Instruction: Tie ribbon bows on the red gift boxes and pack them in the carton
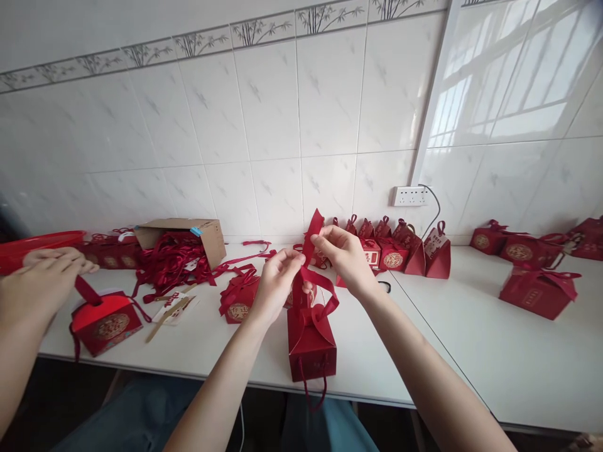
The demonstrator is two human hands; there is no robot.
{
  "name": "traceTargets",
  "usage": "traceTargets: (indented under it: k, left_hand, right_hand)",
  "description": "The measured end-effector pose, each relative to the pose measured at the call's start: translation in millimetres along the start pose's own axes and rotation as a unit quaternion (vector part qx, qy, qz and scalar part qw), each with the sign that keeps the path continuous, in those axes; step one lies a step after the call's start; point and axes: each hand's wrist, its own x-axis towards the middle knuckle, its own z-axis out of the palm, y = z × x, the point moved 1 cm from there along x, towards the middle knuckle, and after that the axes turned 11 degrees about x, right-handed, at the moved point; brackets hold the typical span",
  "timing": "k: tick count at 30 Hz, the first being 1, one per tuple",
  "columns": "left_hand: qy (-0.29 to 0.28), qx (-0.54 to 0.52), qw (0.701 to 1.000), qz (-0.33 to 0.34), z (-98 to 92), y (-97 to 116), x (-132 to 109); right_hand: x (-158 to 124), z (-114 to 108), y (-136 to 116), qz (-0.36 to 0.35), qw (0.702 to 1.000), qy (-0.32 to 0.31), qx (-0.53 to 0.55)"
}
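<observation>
Between my hands runs a dark red ribbon (pixel 313 233), raised above a small red gift box (pixel 313 345) near the table's front edge. My left hand (pixel 279 280) pinches the ribbon low, with the fingers closed. Higher up, to the right, my right hand (pixel 342 252) pinches it below its slanted free end. A loop of the ribbon hangs down to the top of the box, where the curved flaps meet. A cord handle droops from the box's near side over the table edge. Part of the ribbon is hidden behind my left fingers.
At left, a co-worker's hand (pixel 40 282) holds ribbon over another red box (pixel 107 323). A cardboard carton (pixel 214 243) spills ribbons. Cards (pixel 174 307) lie beside it. Finished-looking boxes (pixel 438 252) line the wall; more boxes (pixel 537 292) stand right. A socket strip (pixel 411 196) is on the wall.
</observation>
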Motion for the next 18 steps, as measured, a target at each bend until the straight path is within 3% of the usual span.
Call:
traceTargets:
  k: [5, 8, 11, 15, 18]
  left_hand:
    - [-0.007, 0.0, 1.0, 0.016, -12.1, -4.4, -5.4]
    - [0.009, 0.014, 0.999, 0.028, -19.7, -3.5, -7.8]
    - [0.009, 0.033, 0.999, 0.041, -21.7, -1.7, -7.4]
    - [0.008, 0.015, 0.998, 0.061, -19.0, -0.8, -4.3]
    - [0.023, 0.009, 0.997, 0.071, -20.0, -0.3, -3.2]
  right_hand:
    - [-16.4, -23.3, 9.8, 0.025, 0.997, -0.03, -0.065]
    - [-44.0, -53.2, 34.0, 0.114, 0.981, -0.042, -0.15]
    - [-75.3, -75.8, 64.3, 0.216, 0.961, -0.035, -0.168]
    - [-96.9, -77.5, 89.5, 0.255, 0.953, -0.072, -0.144]
    - [-94.7, -75.2, 89.5, 0.259, 0.948, -0.098, -0.155]
